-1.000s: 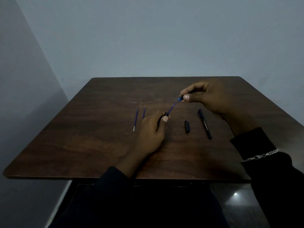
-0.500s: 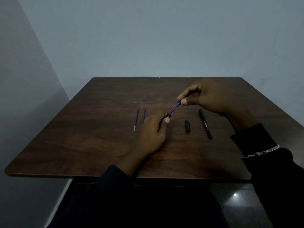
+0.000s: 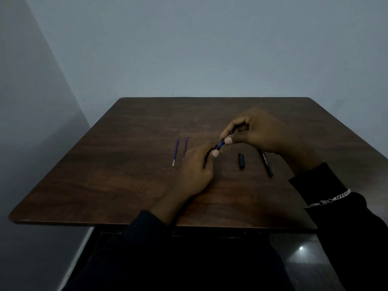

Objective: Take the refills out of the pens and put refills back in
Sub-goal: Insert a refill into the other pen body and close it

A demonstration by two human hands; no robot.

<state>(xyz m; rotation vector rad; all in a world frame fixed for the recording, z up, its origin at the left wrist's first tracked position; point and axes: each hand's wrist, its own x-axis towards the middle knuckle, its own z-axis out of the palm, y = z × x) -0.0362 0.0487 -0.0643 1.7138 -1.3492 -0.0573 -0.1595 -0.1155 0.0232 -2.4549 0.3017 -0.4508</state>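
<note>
My left hand (image 3: 196, 171) grips a black pen barrel (image 3: 210, 153), mostly hidden in the fist, its open end pointing up and right. My right hand (image 3: 255, 131) pinches a blue refill (image 3: 222, 143) whose lower part is inside the barrel; only a short stretch shows between the two hands. Two loose blue refills (image 3: 176, 151) (image 3: 185, 147) lie side by side on the table (image 3: 126, 164), left of my left hand. A black pen cap (image 3: 241, 161) lies right of my left hand. Another black pen (image 3: 266, 163) lies under my right wrist.
The dark wooden table stands against a pale wall, with another wall close on the left. Its front edge is near my body. A silver bracelet (image 3: 327, 199) sits on my right wrist over a dark sleeve.
My right hand has moved down and left toward my left hand, and the blue refill has slid deeper into the barrel. Less of the refill shows now.
</note>
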